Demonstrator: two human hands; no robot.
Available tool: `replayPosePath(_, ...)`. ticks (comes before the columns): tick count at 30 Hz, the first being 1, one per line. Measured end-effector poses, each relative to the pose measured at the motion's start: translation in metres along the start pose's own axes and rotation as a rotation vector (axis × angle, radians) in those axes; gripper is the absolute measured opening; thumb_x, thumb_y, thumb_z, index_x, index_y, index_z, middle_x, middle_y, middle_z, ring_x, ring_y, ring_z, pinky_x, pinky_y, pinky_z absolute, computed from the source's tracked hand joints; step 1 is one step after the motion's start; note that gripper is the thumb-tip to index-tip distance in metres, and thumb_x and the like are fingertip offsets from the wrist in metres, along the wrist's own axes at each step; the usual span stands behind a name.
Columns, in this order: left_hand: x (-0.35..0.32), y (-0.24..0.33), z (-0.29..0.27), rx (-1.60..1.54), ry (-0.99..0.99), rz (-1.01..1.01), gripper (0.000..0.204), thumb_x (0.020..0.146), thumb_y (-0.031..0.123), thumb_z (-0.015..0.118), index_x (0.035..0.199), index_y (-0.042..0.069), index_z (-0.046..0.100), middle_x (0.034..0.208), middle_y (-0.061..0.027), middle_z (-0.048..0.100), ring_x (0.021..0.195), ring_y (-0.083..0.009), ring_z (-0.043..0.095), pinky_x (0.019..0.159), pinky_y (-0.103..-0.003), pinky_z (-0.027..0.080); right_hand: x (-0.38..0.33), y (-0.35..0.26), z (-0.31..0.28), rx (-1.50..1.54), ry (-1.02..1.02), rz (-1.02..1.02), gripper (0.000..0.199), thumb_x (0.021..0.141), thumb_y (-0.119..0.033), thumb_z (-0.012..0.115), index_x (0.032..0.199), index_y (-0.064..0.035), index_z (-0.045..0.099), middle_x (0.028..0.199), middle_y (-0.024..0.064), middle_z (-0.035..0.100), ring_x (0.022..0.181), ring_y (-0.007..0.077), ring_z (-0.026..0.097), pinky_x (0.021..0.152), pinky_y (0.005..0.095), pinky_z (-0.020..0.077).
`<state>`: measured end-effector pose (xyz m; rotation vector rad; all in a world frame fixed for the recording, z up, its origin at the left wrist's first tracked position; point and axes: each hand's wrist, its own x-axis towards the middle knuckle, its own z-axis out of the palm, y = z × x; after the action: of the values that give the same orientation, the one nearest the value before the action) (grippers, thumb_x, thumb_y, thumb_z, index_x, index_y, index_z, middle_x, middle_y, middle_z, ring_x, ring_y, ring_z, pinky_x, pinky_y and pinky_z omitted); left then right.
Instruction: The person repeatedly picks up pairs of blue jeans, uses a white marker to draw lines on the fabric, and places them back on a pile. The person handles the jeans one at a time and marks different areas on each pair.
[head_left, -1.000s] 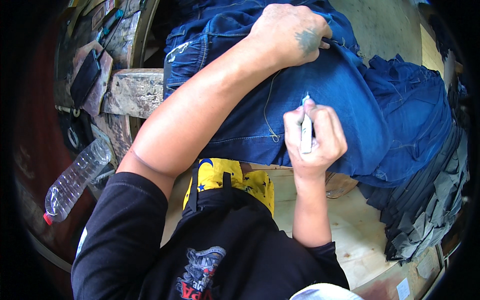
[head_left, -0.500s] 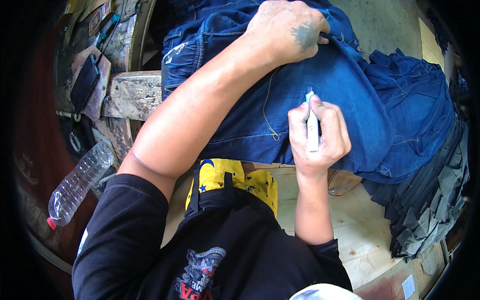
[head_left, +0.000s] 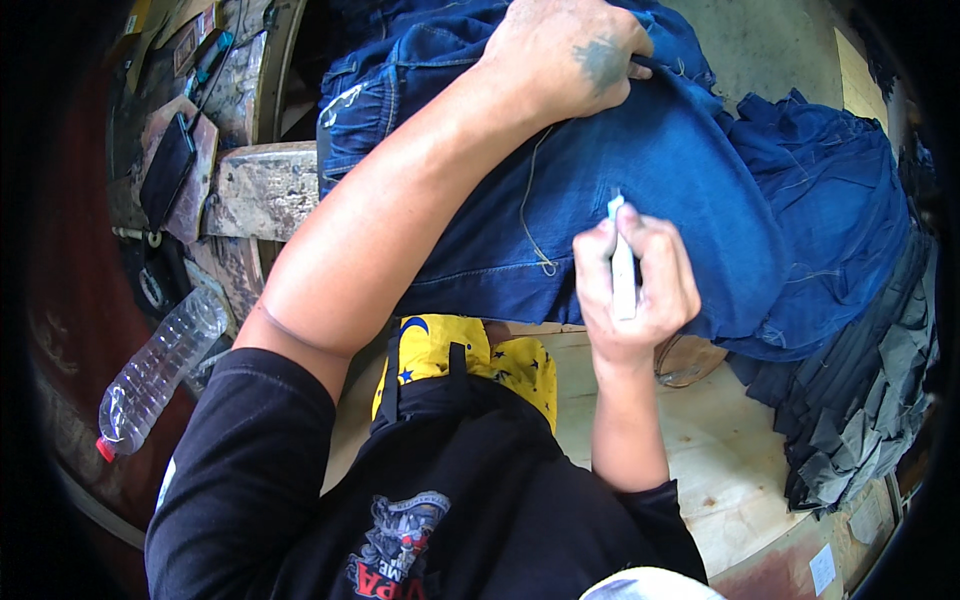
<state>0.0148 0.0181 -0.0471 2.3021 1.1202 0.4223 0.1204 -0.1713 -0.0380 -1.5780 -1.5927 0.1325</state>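
Note:
Blue denim jeans (head_left: 480, 225) lie spread in front of me, with a loose thread on their cloth. At the far side, my left hand (head_left: 580, 50) is closed on a fold of the denim; its fingertips are partly hidden. My right hand (head_left: 640, 275) grips a slim white utility knife (head_left: 624, 275) between thumb and curled fingers. A short grey blade tip points away from me, at a faintly worn-looking spot on the denim. Whether the tip presses on the cloth, I cannot tell.
More denim (head_left: 820, 220) is heaped at the right, above dark grey cloth (head_left: 850, 430). At the left are a worn wooden beam (head_left: 265, 185), a black phone-like slab (head_left: 168, 170) and a clear plastic bottle (head_left: 160, 370) with a red cap. Pale wooden boards (head_left: 720, 440) show below.
My right hand has drawn the utility knife slightly toward me. My left hand keeps its hold on the denim, shifted a little left in the view.

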Motion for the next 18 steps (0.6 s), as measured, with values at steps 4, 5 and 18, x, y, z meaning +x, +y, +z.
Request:
replayPosePath(4,-0.001,0.001,0.001,0.039,0.002,0.002,0.021,0.095,0.029,0.076,0.101,0.012,0.086,0.093,-0.0201,0.080,0.088,-0.0401,0.079,0.080,-0.050,0.062,0.003,0.003,0.004,-0.003,-0.036,0.027,0.016,0.079,0.014,0.075,0.090,0.0042,0.068,0.078,0.0193,0.069,0.064,0.0318,0.069,0.062,0.0366,0.0572)
replayPosePath(5,0.000,0.002,0.001,0.046,-0.019,-0.021,0.021,0.095,0.029,0.076,0.101,0.012,0.086,0.093,-0.0201,0.080,0.089,-0.0401,0.079,0.080,-0.050,0.062,0.002,0.001,0.003,-0.012,-0.064,0.069,0.016,0.078,0.013,0.075,0.090,0.0040,0.068,0.077,0.0194,0.069,0.064,0.0320,0.069,0.062,0.0366,0.0571)
replayPosePath(18,-0.002,0.004,-0.001,0.025,0.034,0.046,0.019,0.095,0.027,0.076,0.099,0.011,0.085,0.091,-0.0195,0.079,0.089,-0.0401,0.078,0.081,-0.050,0.062,-0.002,0.004,0.001,-0.008,-0.023,0.014,0.015,0.076,0.012,0.073,0.088,0.0043,0.068,0.075,0.0165,0.067,0.062,0.0298,0.067,0.060,0.0355,0.0563)
